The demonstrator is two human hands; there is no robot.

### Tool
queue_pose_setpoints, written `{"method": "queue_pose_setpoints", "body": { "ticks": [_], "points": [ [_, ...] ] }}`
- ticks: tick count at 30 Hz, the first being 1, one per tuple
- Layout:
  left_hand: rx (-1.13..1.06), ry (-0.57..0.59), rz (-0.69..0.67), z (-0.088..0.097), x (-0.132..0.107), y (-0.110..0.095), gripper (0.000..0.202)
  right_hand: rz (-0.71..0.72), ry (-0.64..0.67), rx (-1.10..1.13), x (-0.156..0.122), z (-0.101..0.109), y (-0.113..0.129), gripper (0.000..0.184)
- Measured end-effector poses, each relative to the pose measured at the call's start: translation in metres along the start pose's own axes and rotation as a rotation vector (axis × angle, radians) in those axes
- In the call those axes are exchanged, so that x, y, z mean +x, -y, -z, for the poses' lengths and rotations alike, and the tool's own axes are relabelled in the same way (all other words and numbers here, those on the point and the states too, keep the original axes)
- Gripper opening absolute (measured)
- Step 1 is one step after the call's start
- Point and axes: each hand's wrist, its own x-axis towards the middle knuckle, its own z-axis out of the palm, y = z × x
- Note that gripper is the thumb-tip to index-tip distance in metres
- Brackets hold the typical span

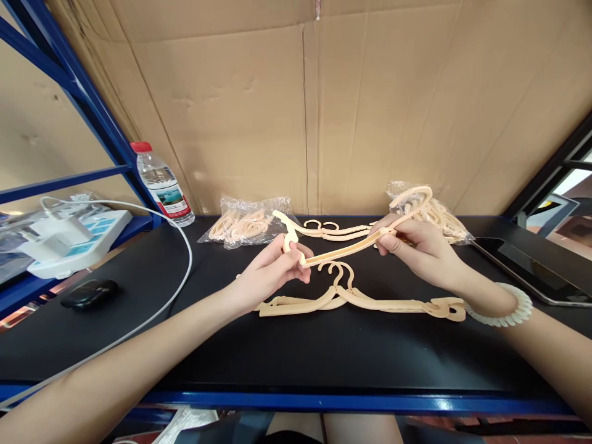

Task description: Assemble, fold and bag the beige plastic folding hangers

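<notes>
Both hands hold one cream plastic hanger arm (345,248) above the black table (296,351). My left hand (272,271) pinches its left end, beside a small joint piece. My right hand (419,246) grips it near the hook end, which curls up to the right. A finished cream hanger (365,301) lies flat on the table just in front of my hands. Further back lies another hanger (330,231).
Two clear bags of cream hanger parts (245,223) (437,213) lie against the cardboard wall. At the left stand a water bottle (161,185), a white power strip with charger (69,237), its cable (185,259) and a black object (89,293). A tablet (531,265) lies right.
</notes>
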Motion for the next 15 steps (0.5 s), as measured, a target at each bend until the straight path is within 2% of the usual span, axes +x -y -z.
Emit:
{"method": "queue_pose_setpoints", "body": {
  "ticks": [6,15],
  "points": [
    [0.061,0.037,-0.05,0.0059,0.0009,-0.0002,0.024,-0.02,-0.039,0.021,0.0013,0.0002,-0.0009,0.034],
    [-0.002,0.105,0.005,0.0088,0.0027,-0.0031,0.025,-0.078,-0.029,0.035,-0.0012,0.0007,-0.0064,0.033]
  ]
}}
